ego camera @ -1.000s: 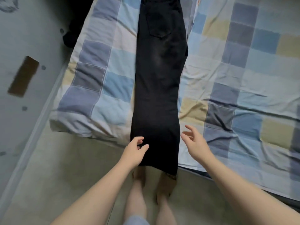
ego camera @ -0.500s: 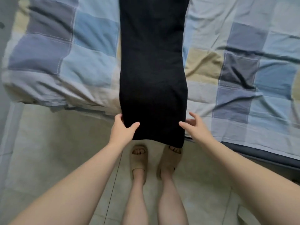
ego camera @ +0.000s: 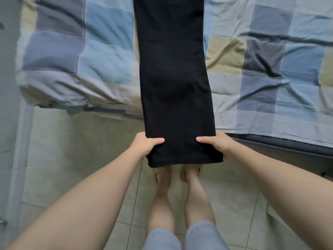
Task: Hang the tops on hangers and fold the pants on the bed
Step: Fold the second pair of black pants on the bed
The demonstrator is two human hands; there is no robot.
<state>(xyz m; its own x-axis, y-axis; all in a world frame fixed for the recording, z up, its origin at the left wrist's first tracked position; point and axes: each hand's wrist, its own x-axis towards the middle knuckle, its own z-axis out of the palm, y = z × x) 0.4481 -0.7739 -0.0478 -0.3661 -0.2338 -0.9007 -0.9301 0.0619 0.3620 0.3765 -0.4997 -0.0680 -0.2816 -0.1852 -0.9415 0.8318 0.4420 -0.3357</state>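
Black pants (ego camera: 173, 69), folded lengthwise into one long strip, lie across the bed (ego camera: 72, 65) and run out past its near edge. My left hand (ego camera: 145, 145) grips the left side of the leg ends, thumb on top of the cloth. My right hand (ego camera: 216, 144) grips the right side the same way. Both hands hold the hem end lifted off the bed edge, above my feet. The waist end is out of view at the top.
A patchwork quilt (ego camera: 270, 60) in blue, grey and beige squares covers the bed. Pale tiled floor (ego camera: 72, 159) lies below, where my feet in slippers (ego camera: 162, 175) stand close to the bed. A grey wall (ego camera: 9, 105) runs along the left.
Both hands went from hovering beside the leg ends to gripping them, and the hem is now lifted off the bed edge. The view tilted further down.
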